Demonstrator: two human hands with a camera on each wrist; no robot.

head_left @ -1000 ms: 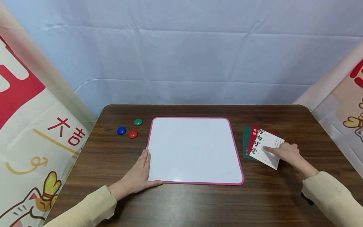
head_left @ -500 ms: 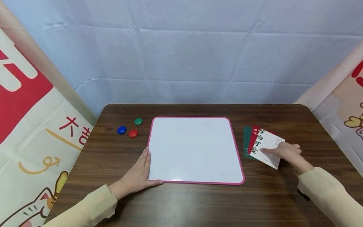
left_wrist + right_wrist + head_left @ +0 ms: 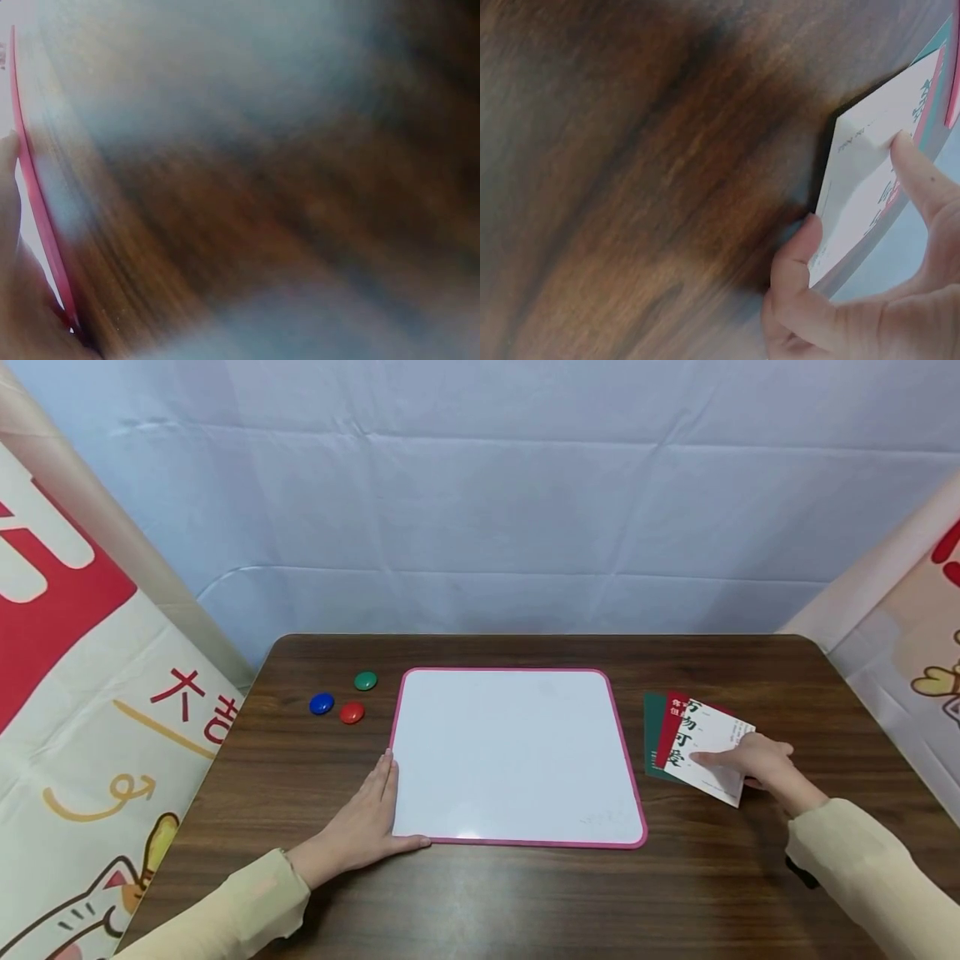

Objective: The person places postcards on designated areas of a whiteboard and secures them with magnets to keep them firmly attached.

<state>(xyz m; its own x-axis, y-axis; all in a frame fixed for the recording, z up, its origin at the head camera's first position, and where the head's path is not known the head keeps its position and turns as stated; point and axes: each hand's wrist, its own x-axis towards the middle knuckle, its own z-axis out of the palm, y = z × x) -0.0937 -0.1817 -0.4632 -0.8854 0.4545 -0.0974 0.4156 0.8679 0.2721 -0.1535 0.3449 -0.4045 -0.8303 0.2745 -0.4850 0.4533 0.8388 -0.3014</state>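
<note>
A whiteboard (image 3: 517, 752) with a pink rim lies flat mid-table. My left hand (image 3: 356, 828) rests against its lower left corner, fingers straight along the left edge, thumb at the front rim. In the left wrist view the pink rim (image 3: 37, 199) runs past that hand. To the right, three cards overlap: a green card (image 3: 652, 731) undermost, a red card (image 3: 667, 735), and a white card (image 3: 716, 783) with green characters on top. My right hand (image 3: 768, 766) pinches the white card by its right side. Its thumb (image 3: 919, 176) lies on the face, a bent finger (image 3: 799, 251) at the edge.
Left of the board lie three round, glossy pieces: a green one (image 3: 365, 681), a blue one (image 3: 321, 703) and a red one (image 3: 352, 712). The dark wooden table (image 3: 517, 902) ends at a pale cloth backdrop (image 3: 495, 527). Printed banners (image 3: 90, 677) hang at both sides.
The white card has shifted slightly to the right with my right hand, whose fingers have closed in at its edge. My left hand and the whiteboard stay put.
</note>
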